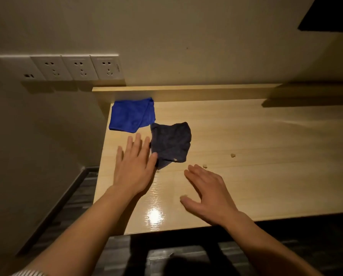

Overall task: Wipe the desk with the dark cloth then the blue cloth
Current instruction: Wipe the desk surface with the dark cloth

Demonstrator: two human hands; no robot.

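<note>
Partly, the dark cloth (170,145) is hiding behind the left hand (136,166), whose spread fingers are lying at its left edge; actual contact is hard to judge. Crumbs (232,155) are sitting right of it on the desk (266,156). Its crumpled length is running near to far, the blue cloth (132,115) lying just beyond. Nearer, the right hand (208,191) is hovering wide open and empty.

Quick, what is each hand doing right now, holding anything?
Left hand: open, fingers spread, beside the dark cloth, holding nothing.
Right hand: open, over the desk, holding nothing.
</note>
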